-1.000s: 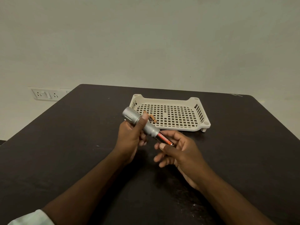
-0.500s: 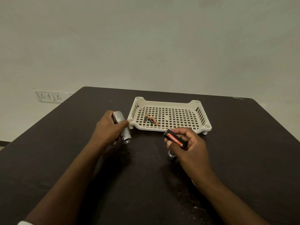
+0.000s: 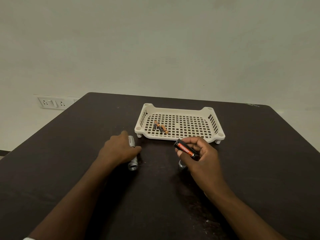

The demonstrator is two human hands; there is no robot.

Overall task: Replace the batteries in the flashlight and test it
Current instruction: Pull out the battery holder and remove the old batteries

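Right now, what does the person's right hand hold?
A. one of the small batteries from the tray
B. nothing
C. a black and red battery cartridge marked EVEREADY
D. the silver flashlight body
C: the right hand pinches the black and red cartridge above the table, while the flashlight body lies under the left hand.

Only readable txt: "EVEREADY", white caps on the red/orange label running lengthwise along the black battery [image 3: 186,150], pinched in the right hand [image 3: 201,157] near the table's [image 3: 259,170] middle. Small batteries [image 3: 160,127] in the tray [image 3: 190,110]: print too small to read.
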